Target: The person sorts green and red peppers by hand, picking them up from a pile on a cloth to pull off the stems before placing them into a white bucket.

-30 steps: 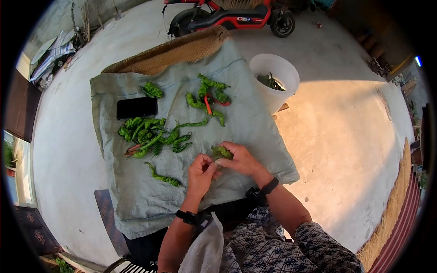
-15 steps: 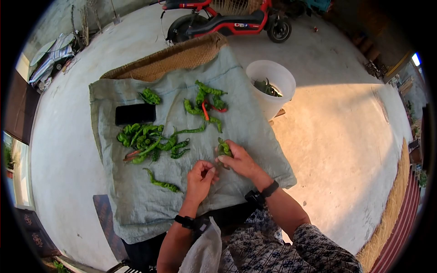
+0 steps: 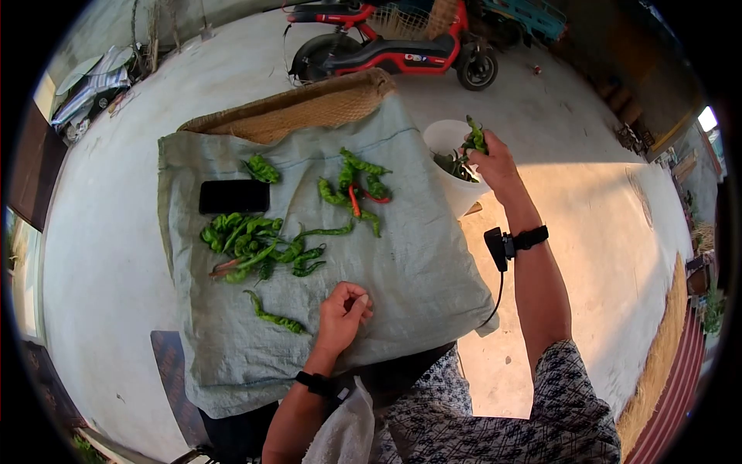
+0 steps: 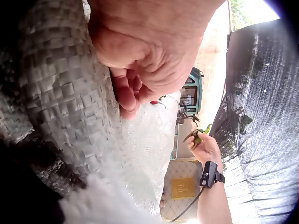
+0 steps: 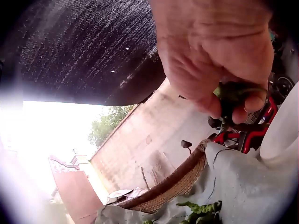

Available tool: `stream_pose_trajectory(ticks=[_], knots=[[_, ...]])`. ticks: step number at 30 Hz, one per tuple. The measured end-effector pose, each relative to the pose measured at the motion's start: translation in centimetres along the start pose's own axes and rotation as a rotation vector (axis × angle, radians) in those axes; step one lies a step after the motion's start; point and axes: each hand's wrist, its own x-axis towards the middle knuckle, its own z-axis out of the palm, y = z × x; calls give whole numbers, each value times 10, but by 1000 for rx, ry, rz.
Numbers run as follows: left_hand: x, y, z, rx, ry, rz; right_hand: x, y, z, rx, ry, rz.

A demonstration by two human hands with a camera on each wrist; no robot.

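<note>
My right hand [image 3: 498, 164] is over the rim of a white bucket [image 3: 457, 195] and grips twisted green peppers [image 3: 476, 136] between thumb and fingers. Dark green pieces lie inside the bucket. Over the near part of a grey-green woven sack [image 3: 417, 263], my left hand [image 3: 340, 315] is idle with its fingers loosely curled; nothing shows in it. A lone green pepper [image 3: 272, 313] lies to its left. Farther back on the sack are a pile of green peppers [image 3: 246, 238] and a smaller group with a red pepper [image 3: 355, 201] in it.
A black phone [image 3: 234, 197] lies behind the pile, with one more green pepper [image 3: 263, 168] beside it. The sack covers a wicker basket [image 3: 301, 108], whose far edge shows. Beyond it, a red scooter [image 3: 410, 58] stands on the concrete floor [image 3: 108, 271].
My right hand has moved from beside the left hand, rightward and away, to the bucket with the green peppers. The left hand has stayed over the sack, its fingers now apart from the peppers.
</note>
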Motion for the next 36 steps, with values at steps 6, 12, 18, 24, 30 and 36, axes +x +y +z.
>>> stream_pose_trajectory(ticks=[6,12,18,24,30,36], knots=[[0,0,-1,1,-9,-3,56,46,-36,-328,85,-73],[1,-3,-2,-26,-32,-28,16,36,-20,-177,66,-110],[1,-11,-5,-15,-64,-1,-85,-21,60,68,-244,-95],[2,-2,-3,-4,-62,8,-164,-21,144,101,-456,-129],[-6,7,-5,71,-67,56,-207,24,192,-25,-381,-310],[-52,64,-34,509,74,175,-222,16,197,-207,-350,-334]])
